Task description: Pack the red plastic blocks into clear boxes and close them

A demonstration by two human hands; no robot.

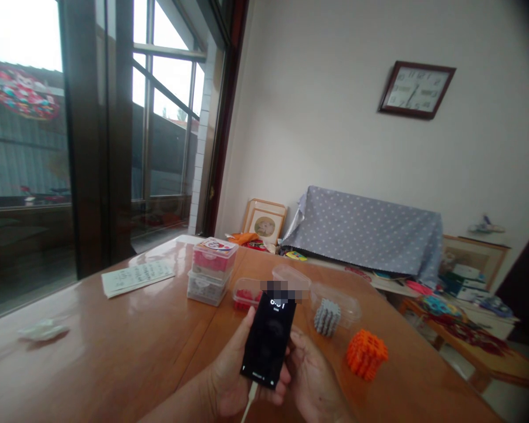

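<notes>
A black smartphone (270,341) with its lock screen lit is held upright above the near part of the table. My left hand (231,367) is wrapped round its left side and back, with fingertips showing at the right edge. Against the phone's right side rests my right hand (312,373), its fingers curled and partly hidden behind the phone. A white charging cable (250,400) is plugged into the bottom end. To the right of my hands stand an orange block of interlocked plastic pieces (367,354) and a smaller grey one (327,317).
Two stacked clear boxes (209,285) stand left of the phone, near an open container of red pieces (243,296). Clear plastic lids (348,305) lie behind the grey block. A paper pad (139,277) and a crumpled wrapper (44,330) lie on the wooden table (127,352).
</notes>
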